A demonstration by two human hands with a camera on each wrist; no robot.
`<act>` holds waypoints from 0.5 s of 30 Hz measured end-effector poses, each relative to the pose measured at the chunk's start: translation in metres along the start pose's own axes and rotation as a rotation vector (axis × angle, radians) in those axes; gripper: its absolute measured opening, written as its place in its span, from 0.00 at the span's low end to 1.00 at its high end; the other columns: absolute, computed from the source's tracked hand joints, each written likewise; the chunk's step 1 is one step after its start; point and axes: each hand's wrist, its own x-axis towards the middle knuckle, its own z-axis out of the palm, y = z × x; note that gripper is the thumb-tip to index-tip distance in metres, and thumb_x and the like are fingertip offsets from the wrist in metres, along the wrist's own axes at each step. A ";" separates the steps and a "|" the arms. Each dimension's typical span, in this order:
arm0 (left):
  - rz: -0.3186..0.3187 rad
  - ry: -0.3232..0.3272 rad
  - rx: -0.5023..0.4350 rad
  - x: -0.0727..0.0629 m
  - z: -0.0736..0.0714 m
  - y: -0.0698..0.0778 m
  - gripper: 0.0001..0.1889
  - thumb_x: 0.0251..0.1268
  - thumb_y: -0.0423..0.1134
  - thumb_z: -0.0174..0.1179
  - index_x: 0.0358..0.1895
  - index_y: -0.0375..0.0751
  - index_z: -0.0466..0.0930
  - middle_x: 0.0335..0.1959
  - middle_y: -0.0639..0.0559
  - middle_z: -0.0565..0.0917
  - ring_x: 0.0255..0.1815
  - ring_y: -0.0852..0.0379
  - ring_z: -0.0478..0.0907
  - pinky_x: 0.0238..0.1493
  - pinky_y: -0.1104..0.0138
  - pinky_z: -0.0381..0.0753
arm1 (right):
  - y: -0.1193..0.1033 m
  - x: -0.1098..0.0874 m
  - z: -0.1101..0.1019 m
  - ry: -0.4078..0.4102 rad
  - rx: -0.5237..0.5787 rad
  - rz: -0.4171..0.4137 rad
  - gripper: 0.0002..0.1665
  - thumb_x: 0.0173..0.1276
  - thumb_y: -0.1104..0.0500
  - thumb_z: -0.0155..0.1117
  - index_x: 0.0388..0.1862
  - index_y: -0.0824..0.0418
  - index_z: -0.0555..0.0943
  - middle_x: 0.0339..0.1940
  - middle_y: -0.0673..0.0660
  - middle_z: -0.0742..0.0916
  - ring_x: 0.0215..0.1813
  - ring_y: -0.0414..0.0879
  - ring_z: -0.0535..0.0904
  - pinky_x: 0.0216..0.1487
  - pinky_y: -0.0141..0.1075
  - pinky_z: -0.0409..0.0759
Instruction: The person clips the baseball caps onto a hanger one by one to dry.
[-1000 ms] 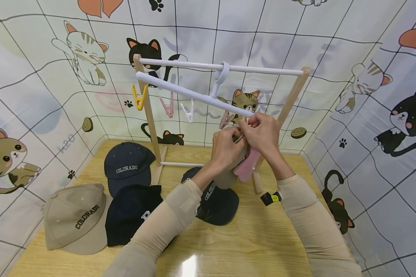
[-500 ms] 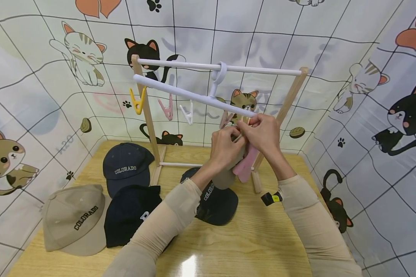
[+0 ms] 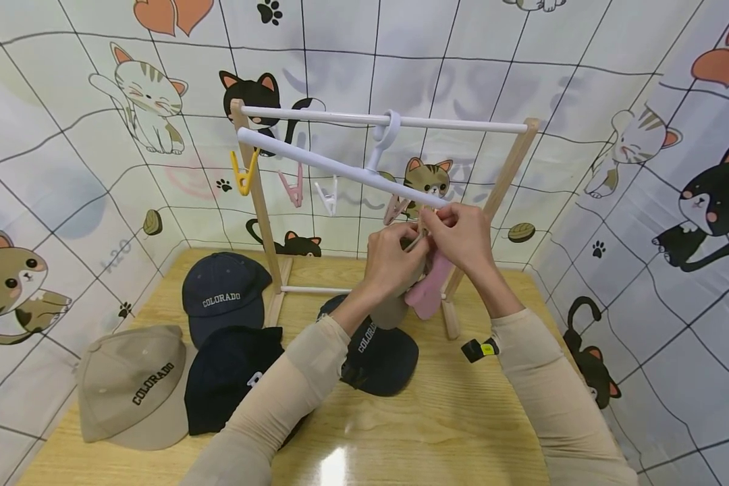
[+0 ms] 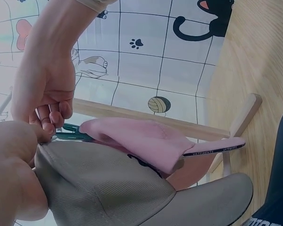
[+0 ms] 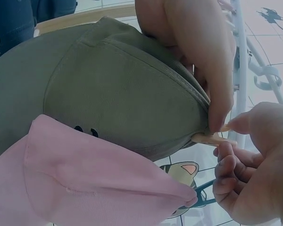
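Observation:
In the head view my left hand grips the rear edge of a grey-green cap, which hangs brim down. My right hand pinches a pale orange clothespin at the cap's edge, just under the low right end of a lilac hanger bar. A pink cap hangs beside it from a dark green clothespin. In the left wrist view the pink cap's brim points away from the hands. My fingers partly hide the orange clothespin.
The hanger hooks over the white rail of a wooden rack, tilted down rightward. Yellow, pink, white and dusky pink clothespins hang along it. A navy cap, beige cap, black cap and dark cap lie on the table.
Both hands stay at the hanger's right end with only small shifts. The pink cap has swung slightly left. Cap, clothespin and grips look otherwise the same.

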 end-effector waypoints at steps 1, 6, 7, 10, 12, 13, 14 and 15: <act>0.000 -0.004 -0.008 0.000 0.000 0.000 0.11 0.80 0.39 0.65 0.40 0.42 0.96 0.56 0.49 0.97 0.44 0.51 0.94 0.45 0.62 0.88 | 0.001 0.000 0.000 -0.003 -0.003 0.001 0.29 0.82 0.38 0.69 0.42 0.64 0.93 0.34 0.62 0.95 0.30 0.41 0.85 0.29 0.31 0.77; 0.014 -0.012 -0.028 0.000 0.002 -0.003 0.13 0.81 0.38 0.63 0.44 0.38 0.97 0.60 0.46 0.96 0.52 0.48 0.95 0.49 0.58 0.90 | 0.007 0.000 -0.002 0.009 -0.015 -0.016 0.28 0.83 0.40 0.67 0.41 0.63 0.93 0.31 0.62 0.94 0.28 0.39 0.83 0.27 0.31 0.74; 0.019 -0.013 -0.030 0.000 0.002 -0.004 0.13 0.81 0.38 0.63 0.45 0.38 0.97 0.61 0.45 0.95 0.54 0.47 0.95 0.50 0.57 0.91 | 0.008 0.001 -0.003 0.013 -0.017 -0.026 0.27 0.84 0.41 0.67 0.40 0.64 0.93 0.31 0.62 0.94 0.27 0.39 0.81 0.26 0.31 0.72; 0.036 -0.013 -0.019 0.001 0.002 -0.006 0.12 0.81 0.36 0.63 0.47 0.36 0.97 0.60 0.43 0.95 0.57 0.46 0.95 0.52 0.56 0.92 | 0.011 0.001 -0.004 0.020 -0.019 -0.053 0.25 0.85 0.46 0.65 0.40 0.65 0.93 0.30 0.63 0.92 0.24 0.39 0.76 0.24 0.32 0.68; 0.048 -0.013 -0.011 0.002 0.002 -0.007 0.12 0.81 0.36 0.63 0.49 0.36 0.97 0.60 0.43 0.95 0.56 0.46 0.95 0.53 0.56 0.92 | 0.011 0.001 -0.004 0.020 -0.023 -0.063 0.24 0.86 0.48 0.64 0.40 0.66 0.94 0.30 0.63 0.92 0.23 0.39 0.73 0.24 0.32 0.66; 0.053 -0.014 -0.012 0.002 0.002 -0.007 0.13 0.81 0.35 0.62 0.49 0.35 0.97 0.60 0.42 0.95 0.54 0.46 0.95 0.51 0.56 0.92 | 0.012 0.001 -0.005 0.019 -0.027 -0.063 0.24 0.86 0.48 0.64 0.40 0.66 0.94 0.29 0.63 0.92 0.23 0.39 0.72 0.25 0.32 0.65; 0.054 -0.016 -0.004 0.002 0.002 -0.008 0.13 0.81 0.35 0.62 0.50 0.36 0.97 0.59 0.43 0.96 0.53 0.47 0.95 0.51 0.57 0.92 | 0.012 0.002 -0.005 0.021 -0.032 -0.064 0.24 0.86 0.49 0.63 0.39 0.66 0.94 0.29 0.62 0.92 0.23 0.40 0.72 0.25 0.33 0.65; 0.055 -0.020 0.002 0.002 0.002 -0.009 0.13 0.81 0.36 0.62 0.49 0.37 0.96 0.57 0.44 0.96 0.50 0.47 0.95 0.49 0.58 0.91 | 0.012 0.002 -0.005 0.024 -0.039 -0.063 0.24 0.86 0.49 0.63 0.39 0.66 0.94 0.29 0.62 0.92 0.24 0.40 0.72 0.26 0.33 0.66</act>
